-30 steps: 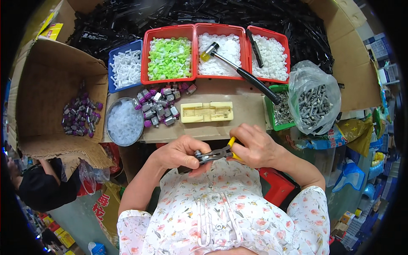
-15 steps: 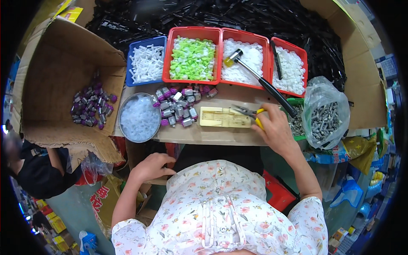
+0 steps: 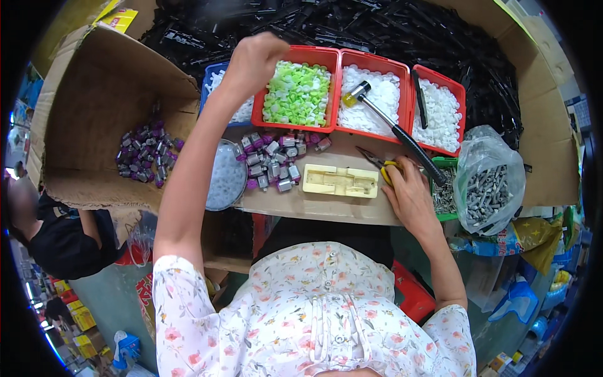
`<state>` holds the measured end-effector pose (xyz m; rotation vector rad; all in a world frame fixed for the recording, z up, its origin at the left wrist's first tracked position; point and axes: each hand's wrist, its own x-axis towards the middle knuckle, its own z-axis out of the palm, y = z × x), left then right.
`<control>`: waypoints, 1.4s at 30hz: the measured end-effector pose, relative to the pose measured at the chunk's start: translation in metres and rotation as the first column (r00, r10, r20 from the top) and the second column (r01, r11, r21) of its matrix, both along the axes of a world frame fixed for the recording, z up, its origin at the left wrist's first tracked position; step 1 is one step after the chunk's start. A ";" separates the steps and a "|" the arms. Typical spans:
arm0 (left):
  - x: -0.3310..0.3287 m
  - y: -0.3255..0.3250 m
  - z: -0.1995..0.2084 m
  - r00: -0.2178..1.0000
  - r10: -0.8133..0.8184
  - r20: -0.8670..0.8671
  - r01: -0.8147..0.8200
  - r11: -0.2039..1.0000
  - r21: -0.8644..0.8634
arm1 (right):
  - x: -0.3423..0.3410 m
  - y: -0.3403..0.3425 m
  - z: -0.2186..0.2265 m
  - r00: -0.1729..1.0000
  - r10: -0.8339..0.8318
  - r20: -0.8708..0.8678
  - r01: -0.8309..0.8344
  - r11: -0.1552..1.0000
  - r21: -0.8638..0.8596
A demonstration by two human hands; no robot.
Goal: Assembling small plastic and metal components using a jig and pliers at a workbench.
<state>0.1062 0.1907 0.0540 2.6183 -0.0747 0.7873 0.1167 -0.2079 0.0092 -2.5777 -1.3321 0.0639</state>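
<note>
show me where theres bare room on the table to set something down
Bare tabletop lies between the cream block and near edge, and between block and red trays. Crowded: left, purple-grey parts beside the bowl; right, pliers and right hand.

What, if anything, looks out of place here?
The hammer looks out of place: a tool lying with its head on white pieces in the middle red bin, handle slanting toward the green tray. Nothing looks clearly spilled.

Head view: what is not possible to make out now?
In the head view:
Left hand: blurred; whether it holds anything is unclear.
Blue tray and round bowl: partly behind left forearm.
Pliers: handles partly hidden by right hand.
Black parts: cut off by top edge.
</note>
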 end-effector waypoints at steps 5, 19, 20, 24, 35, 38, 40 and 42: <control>0.066 0.029 -0.023 0.992 0.129 0.007 -0.126 0.958 0.258 | -0.002 -0.005 0.004 1.000 0.000 -0.031 0.000 1.000 0.003; 0.044 0.009 0.007 0.968 0.035 0.250 -0.105 0.956 0.272 | -0.006 0.004 0.035 0.996 0.094 -0.002 -0.090 0.966 0.241; 0.033 -0.004 0.012 0.963 0.056 0.264 -0.071 0.996 0.046 | -0.005 0.009 0.038 0.996 0.092 -0.003 -0.089 0.966 0.242; -0.007 -0.079 0.010 0.973 0.028 0.230 0.135 0.736 -0.664 | 0.000 0.037 0.047 0.992 0.090 -0.087 -0.037 0.877 0.480; -0.086 -0.188 -0.043 0.969 -0.165 0.183 0.210 0.162 -0.964 | -0.009 0.045 0.028 0.742 0.175 -0.647 0.330 0.745 0.580; -0.110 -0.184 -0.045 0.999 -0.002 0.034 0.032 0.335 -0.942 | -0.010 0.029 0.021 0.944 0.102 -0.313 0.109 0.800 0.590; -0.127 -0.178 -0.050 0.983 0.181 0.023 -0.072 0.501 -0.863 | -0.013 0.029 0.018 0.972 0.079 -0.222 0.068 0.809 0.583; -0.145 -0.172 -0.049 0.963 0.269 -0.019 -0.217 0.731 -0.647 | -0.013 0.029 0.010 0.980 0.195 0.048 -0.195 0.869 0.454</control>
